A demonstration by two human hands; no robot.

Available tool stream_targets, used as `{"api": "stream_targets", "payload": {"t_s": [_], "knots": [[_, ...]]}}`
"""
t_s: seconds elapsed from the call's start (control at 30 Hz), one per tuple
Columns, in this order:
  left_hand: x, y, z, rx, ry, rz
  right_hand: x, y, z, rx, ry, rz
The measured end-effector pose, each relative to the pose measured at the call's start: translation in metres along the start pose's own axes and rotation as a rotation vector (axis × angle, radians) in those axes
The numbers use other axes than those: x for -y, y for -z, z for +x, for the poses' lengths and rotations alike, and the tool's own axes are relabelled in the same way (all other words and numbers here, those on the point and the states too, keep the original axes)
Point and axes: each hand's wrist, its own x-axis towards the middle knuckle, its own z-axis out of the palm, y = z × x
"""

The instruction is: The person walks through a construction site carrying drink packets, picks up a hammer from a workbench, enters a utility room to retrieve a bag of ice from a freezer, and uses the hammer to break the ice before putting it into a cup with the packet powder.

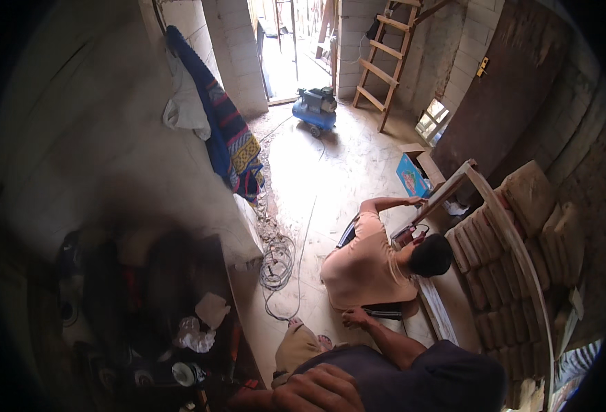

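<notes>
My left hand (319, 388) is at the lower edge, close in front of my dark shirt. Its back and bent fingers show, but whatever lies beneath them is hidden. My right hand (358, 318) hangs beside the lower back of a crouching person (365, 271) in a salmon shirt. Its fingers are loosely curled, with nothing visible in them. Bent over a pale wooden frame (438, 312), that person has one arm stretched to its far part. A dark reddish tool (405, 238) with a cord is by the person's head, partly hidden.
Stacked sacks (502, 302) fill the right side behind a long curved wooden strip (523, 264). A coiled cable (276, 264) lies on the floor. Beyond are a blue air compressor (315, 110), a wooden ladder (387, 65) and an opened box (413, 175). Cloths (224, 130) hang at left.
</notes>
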Motion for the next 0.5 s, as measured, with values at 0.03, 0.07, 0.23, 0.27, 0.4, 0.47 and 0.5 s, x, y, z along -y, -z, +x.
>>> {"api": "stream_targets", "payload": {"t_s": [0.03,0.07,0.23,0.27,0.4,0.47,0.5], "knots": [[0.001,0.013,0.003,-0.004,0.009,0.003,0.024,-0.023,-0.013,-0.006,0.043,-0.013],[0.002,0.030,0.006,-0.006,0.007,0.001,0.049,-0.035,-0.021,0.061,0.056,-0.005],[0.005,0.114,0.012,0.003,-0.015,-0.062,0.121,-0.049,0.013,0.118,0.022,-0.181],[0.000,0.126,0.015,-0.003,-0.017,-0.051,0.138,-0.051,0.029,0.121,0.032,-0.209],[0.004,0.191,0.026,0.010,-0.041,-0.133,0.212,-0.024,0.065,-0.020,0.097,-0.170],[0.004,0.222,0.034,0.009,-0.051,-0.153,0.256,-0.010,0.075,-0.004,0.130,0.012],[0.006,0.235,0.036,0.008,-0.053,-0.170,0.276,-0.003,0.078,0.002,0.146,0.105]]}}
